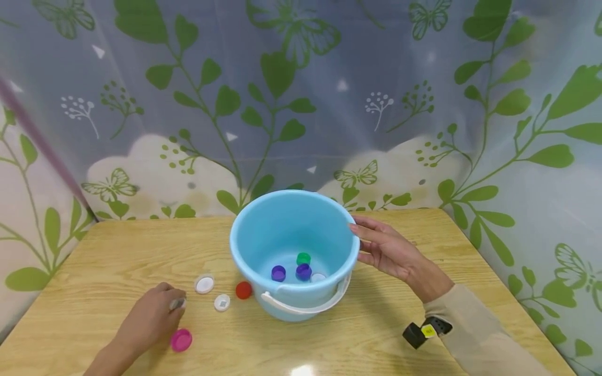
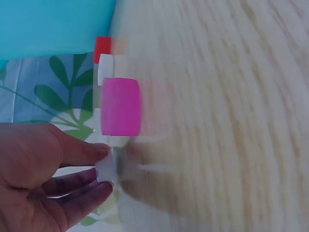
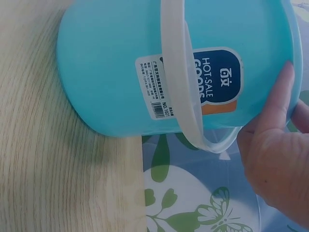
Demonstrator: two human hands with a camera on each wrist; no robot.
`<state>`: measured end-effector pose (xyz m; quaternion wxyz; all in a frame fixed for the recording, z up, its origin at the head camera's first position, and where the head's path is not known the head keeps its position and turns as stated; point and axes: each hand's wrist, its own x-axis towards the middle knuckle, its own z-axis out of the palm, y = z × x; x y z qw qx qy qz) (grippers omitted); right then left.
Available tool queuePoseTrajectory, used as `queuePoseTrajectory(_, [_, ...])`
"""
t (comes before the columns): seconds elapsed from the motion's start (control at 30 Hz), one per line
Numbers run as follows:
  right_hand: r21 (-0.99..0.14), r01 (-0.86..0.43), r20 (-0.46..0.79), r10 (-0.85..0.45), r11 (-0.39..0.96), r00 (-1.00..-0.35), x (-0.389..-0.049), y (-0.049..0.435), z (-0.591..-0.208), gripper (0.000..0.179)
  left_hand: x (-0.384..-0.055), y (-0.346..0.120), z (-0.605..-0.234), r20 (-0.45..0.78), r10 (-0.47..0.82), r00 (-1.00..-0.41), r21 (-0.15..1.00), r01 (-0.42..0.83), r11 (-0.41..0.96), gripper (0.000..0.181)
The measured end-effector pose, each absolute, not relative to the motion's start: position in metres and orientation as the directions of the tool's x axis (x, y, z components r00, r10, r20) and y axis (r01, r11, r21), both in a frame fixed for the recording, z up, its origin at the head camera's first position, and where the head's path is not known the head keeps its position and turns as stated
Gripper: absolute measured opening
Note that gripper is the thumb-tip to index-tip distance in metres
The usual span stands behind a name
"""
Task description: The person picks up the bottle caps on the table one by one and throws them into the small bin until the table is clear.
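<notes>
My left hand (image 1: pixel 152 313) pinches a small white bottle cap (image 2: pixel 105 169) between thumb and fingertips, low over the table. A pink cap (image 1: pixel 181 340) lies just beside that hand. My right hand (image 1: pixel 388 248) rests against the right side of a light blue bucket (image 1: pixel 293 201), its fingers fairly straight and one fingertip over the rim. The right wrist view shows a finger (image 3: pixel 277 101) along the outer wall near the rim. Inside the upright bucket lie a green cap (image 1: pixel 303 258), two purple caps (image 1: pixel 278 273) and a whitish one (image 1: pixel 317 278).
Two white caps (image 1: pixel 204 284) and a red cap (image 1: pixel 243 290) lie left of the bucket. The bucket's white handle (image 1: pixel 310 309) hangs toward me. A leaf-patterned curtain (image 1: pixel 301 104) stands behind the wooden table (image 1: pixel 155 245) and along its sides.
</notes>
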<state>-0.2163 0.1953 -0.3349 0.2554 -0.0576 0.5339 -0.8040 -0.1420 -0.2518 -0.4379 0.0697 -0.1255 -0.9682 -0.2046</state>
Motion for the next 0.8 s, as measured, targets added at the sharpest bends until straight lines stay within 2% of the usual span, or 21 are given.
queuePoseTrajectory(0.2, [-0.889, 0.352, -0.196, -0.451, -0.293, -0.871, -0.215, 0.195, -0.334, 0.051, -0.148, -0.249, -0.416, 0.228, 0.215, -0.950, 0.398, 0.292, 0.870, 0.026])
queuePoseTrajectory(0.4, [-0.891, 0.347, -0.192, -0.449, -0.294, -0.873, -0.214, 0.195, -0.333, 0.051, -0.154, -0.235, -0.370, 0.344, 0.195, -0.919, 0.475, 0.349, 0.807, 0.028])
queuePoseTrajectory(0.67, [-0.887, 0.345, -0.183, -0.453, -0.307, -0.873, -0.214, 0.195, -0.334, 0.049, -0.166, -0.196, -0.326, 0.594, 0.172, -0.786, 0.418, 0.484, 0.769, 0.031])
queuePoseTrajectory(0.8, [-0.889, 0.341, -0.180, -0.452, -0.306, -0.874, -0.215, 0.195, -0.334, 0.050, -0.174, -0.176, -0.312, 0.662, 0.170, -0.730, 0.414, 0.545, 0.729, 0.033])
